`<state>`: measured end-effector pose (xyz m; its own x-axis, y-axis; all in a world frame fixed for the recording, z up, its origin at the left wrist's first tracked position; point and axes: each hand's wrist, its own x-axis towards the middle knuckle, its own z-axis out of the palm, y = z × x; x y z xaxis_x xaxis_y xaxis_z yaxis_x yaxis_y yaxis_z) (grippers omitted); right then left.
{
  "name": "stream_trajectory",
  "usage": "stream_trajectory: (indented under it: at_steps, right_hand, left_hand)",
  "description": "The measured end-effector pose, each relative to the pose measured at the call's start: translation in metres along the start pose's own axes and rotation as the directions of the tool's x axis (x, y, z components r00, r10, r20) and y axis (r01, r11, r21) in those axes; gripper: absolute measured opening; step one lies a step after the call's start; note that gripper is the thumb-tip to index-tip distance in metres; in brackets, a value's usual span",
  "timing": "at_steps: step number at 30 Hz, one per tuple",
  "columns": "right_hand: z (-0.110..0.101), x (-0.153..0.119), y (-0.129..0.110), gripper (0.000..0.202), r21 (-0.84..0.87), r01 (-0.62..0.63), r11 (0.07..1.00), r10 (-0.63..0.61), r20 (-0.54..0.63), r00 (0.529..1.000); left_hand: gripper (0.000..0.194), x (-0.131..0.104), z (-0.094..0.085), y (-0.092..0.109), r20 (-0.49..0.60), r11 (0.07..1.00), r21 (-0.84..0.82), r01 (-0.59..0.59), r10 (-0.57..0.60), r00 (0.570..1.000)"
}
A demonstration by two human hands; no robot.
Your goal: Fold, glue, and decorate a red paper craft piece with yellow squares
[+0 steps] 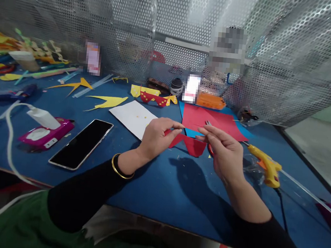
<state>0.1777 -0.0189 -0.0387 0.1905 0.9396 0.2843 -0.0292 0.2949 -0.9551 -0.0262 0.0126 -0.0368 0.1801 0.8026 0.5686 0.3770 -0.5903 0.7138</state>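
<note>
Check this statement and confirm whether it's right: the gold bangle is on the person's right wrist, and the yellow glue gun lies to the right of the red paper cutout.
One thing is wrong: the head view shows the gold bangle on the left wrist. The yellow glue gun does lie to the right of the red paper cutout.

red cutout (195, 146) partly behind hands (158, 137), upright phone (191, 88) blurred, blue tool (19, 93) cropped

The red cutout (194, 147), notched along its lower edge, hangs tilted above the table (152, 195), one end hidden.
</note>
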Motion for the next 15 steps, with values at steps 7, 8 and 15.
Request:
stream_trajectory:
  at_steps: [7, 8, 15]
  right_hand:
    - [0.011, -0.014, -0.004, 0.027, 0.151, -0.221, 0.963, 0.181, 0.241, 0.953]
    - [0.012, -0.015, -0.004, 0.027, 0.156, -0.247, 0.956, 0.202, 0.256, 0.945]
    - [0.013, -0.018, -0.006, 0.027, 0.199, -0.300, 0.933, 0.237, 0.290, 0.927]
  left_hand:
    - [0.007, -0.002, 0.001, 0.007, -0.057, 0.981, 0.119, -0.153, 0.161, 0.985]
    - [0.008, -0.003, 0.001, 0.007, -0.060, 0.978, 0.135, -0.159, 0.168, 0.984]
    - [0.010, -0.004, 0.002, 0.001, -0.077, 0.931, 0.237, -0.279, 0.304, 0.949]
